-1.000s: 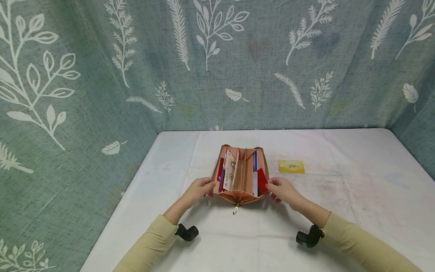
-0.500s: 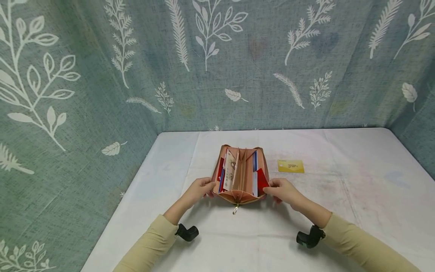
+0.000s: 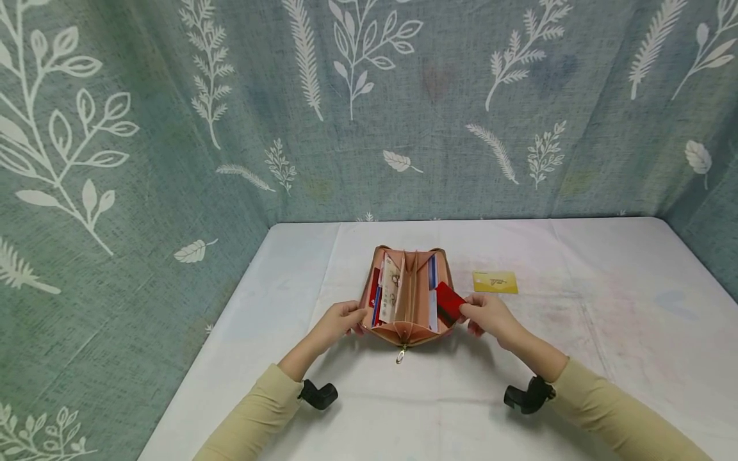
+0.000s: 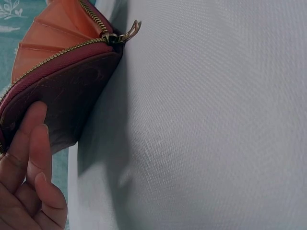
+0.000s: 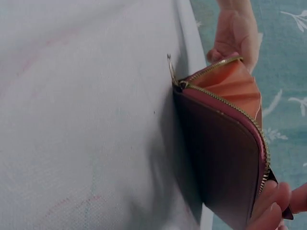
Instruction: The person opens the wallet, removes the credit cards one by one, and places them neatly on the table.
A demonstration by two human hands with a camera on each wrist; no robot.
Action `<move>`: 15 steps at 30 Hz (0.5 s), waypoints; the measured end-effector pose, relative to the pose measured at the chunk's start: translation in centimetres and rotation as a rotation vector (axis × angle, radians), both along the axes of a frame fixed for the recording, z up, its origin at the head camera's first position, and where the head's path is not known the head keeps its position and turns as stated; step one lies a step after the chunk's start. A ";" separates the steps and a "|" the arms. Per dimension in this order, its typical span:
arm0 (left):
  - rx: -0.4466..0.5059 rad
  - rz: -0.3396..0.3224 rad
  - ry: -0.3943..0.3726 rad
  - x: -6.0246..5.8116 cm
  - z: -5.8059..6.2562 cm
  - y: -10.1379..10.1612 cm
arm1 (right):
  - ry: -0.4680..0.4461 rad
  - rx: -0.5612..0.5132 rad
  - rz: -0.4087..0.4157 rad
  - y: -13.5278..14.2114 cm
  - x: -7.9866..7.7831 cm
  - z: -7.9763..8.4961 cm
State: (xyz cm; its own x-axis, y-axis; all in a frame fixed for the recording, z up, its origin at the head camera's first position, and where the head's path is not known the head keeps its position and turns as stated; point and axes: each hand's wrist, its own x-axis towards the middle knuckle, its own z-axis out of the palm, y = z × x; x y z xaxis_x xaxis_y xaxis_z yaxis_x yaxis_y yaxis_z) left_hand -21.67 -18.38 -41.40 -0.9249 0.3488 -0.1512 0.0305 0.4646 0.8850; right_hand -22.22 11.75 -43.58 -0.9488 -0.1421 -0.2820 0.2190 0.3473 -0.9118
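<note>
An unzipped wallet (image 3: 412,294) stands spread on the table, its salmon lining facing up and a gold zip pull at the near end. My left hand (image 3: 341,318) grips its left edge; in the left wrist view the fingers lie against the dark outer cover (image 4: 72,91). A red card (image 3: 448,301) with a dark stripe juts over the right side of the wallet, tilted. My right hand (image 3: 490,317) pinches its outer corner between thumb and fingers. Seen from the right wrist, only a dark corner of the card (image 5: 288,213) shows at the fingertips, beside the zip edge.
A yellow card (image 3: 494,282) lies flat on the white-covered table (image 3: 576,358), to the right of the wallet. Banknotes (image 3: 391,291) and more cards fill the wallet's left pockets, and blue and white cards (image 3: 433,274) the right one. A patterned curtain (image 3: 438,160) borders the table behind.
My right hand first shifted its grip along the red card, then moved right and slightly up, drawing the card outward and turning it. The left hand and the wallet stay in place.
</note>
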 end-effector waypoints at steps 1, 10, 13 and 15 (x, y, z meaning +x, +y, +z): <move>-0.003 0.002 -0.001 0.0 0.0 0.0 | 0.012 -0.007 -0.003 0.0 0.0 0.0; 0.009 0.007 0.001 -1.6 -3.0 -0.9 | 0.087 -0.060 -0.018 -0.2 0.3 -0.6; 0.003 0.013 0.009 -1.6 -3.2 -1.0 | 0.102 -0.073 0.006 -0.4 0.5 -0.5; 0.004 0.014 0.009 -1.6 -3.3 -1.0 | 0.102 -0.075 0.019 -0.4 0.6 -0.5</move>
State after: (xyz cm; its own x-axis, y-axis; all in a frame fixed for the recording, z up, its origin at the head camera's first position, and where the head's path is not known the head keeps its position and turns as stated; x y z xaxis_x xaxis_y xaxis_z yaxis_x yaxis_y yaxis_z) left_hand -23.30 -19.36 -44.72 -0.9312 0.3361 -0.1413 0.0318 0.4611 0.8868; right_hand -21.61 11.31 -44.08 -0.9689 -0.1777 -0.1719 0.1175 0.2808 -0.9525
